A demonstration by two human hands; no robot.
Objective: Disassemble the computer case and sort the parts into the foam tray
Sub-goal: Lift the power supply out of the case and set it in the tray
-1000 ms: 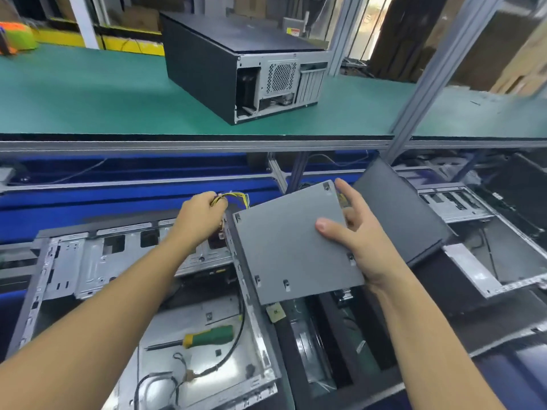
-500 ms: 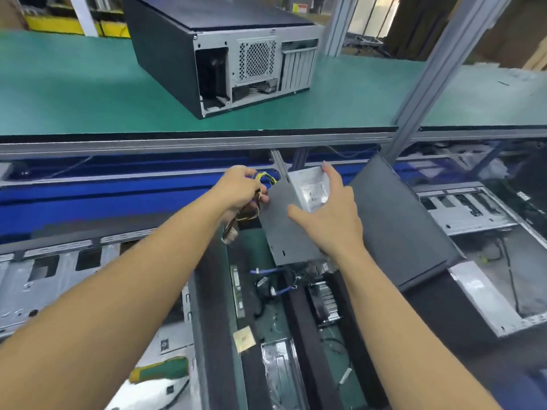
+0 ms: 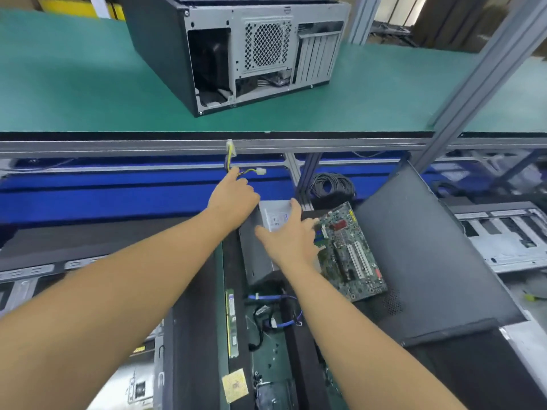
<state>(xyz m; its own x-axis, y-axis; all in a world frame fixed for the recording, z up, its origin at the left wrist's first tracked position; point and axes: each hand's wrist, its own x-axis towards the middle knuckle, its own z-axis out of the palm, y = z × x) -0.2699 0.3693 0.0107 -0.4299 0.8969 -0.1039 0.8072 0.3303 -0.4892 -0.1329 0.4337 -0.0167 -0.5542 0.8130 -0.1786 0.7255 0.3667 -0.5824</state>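
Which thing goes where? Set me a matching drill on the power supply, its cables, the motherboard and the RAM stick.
Things: 1 power supply; 2 yellow-black cables; 3 motherboard; 4 RAM stick.
Places: A beside the black side panel; B pinched by the left hand; C left of the blue cables; D under the right hand.
Pairs: 1-D, 2-B, 3-A, 4-C.

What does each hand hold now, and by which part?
The left hand grips the wire bundle of the power supply; the right hand rests spread on its labelled end.
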